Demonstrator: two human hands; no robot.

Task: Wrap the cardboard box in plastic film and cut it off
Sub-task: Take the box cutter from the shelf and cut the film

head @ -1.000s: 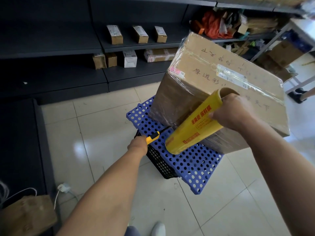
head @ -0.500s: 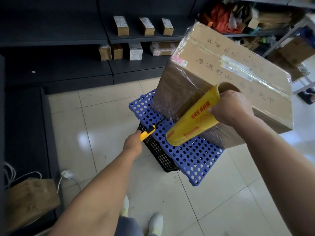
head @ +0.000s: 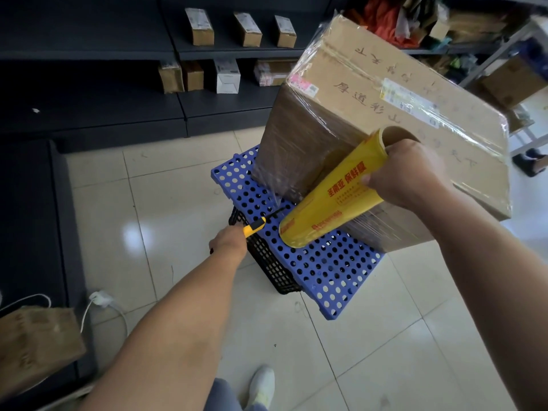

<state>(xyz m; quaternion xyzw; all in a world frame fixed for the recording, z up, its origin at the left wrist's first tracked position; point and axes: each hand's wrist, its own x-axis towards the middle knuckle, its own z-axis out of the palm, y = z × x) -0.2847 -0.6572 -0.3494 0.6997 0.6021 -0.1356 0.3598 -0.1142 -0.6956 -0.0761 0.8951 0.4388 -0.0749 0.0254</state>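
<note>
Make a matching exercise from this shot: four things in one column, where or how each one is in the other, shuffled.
1 cardboard box
2 film roll
3 utility knife
4 blue perforated panel

A gripped by the left hand
B on top of the black crate
C gripped by the right hand
D wrapped in clear film

Pairs: 1-D, 2-C, 3-A, 4-B

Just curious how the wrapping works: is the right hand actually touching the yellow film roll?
Touching. The head view shows the right hand gripping the upper end of the yellow film roll, fingers curled round it with no gap.
</note>
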